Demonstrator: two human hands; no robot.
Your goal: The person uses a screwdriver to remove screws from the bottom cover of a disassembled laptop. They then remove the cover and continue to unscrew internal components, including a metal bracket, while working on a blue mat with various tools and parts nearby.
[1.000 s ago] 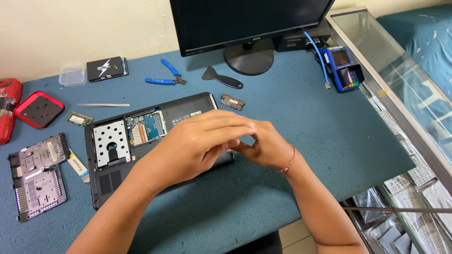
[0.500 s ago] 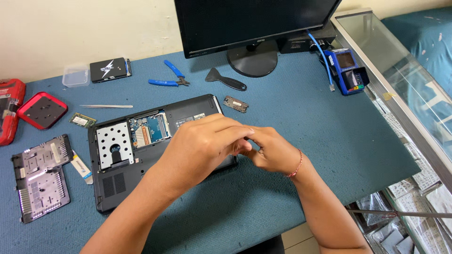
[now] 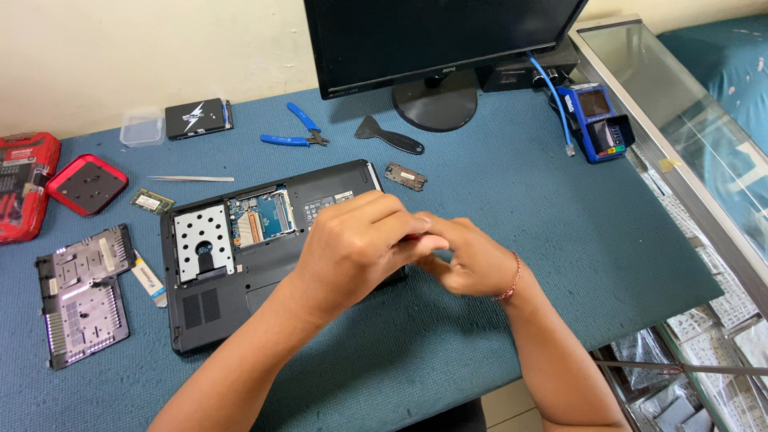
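Observation:
A black laptop (image 3: 240,296) lies upside down on the blue mat with its bottom bays uncovered, showing a silver drive bracket (image 3: 202,240) and a blue-green board. My left hand (image 3: 352,240) and my right hand (image 3: 472,260) meet over the laptop's right edge. The fingers of both are curled and the fingertips press together. My left hand covers the right fingertips, and whatever lies between them is hidden. My right wrist wears a thin red bracelet.
A removed cover panel (image 3: 80,296) lies left of the laptop. Behind it are tweezers (image 3: 192,178), blue pliers (image 3: 292,132), a black scraper (image 3: 388,136), a small plate (image 3: 406,177) and a monitor (image 3: 432,40). Red cases (image 3: 84,184) sit far left, a glass counter (image 3: 688,120) on the right.
Both hands stay joined at the laptop's right edge, and the right fingers are now blurred. The view has shifted slightly.

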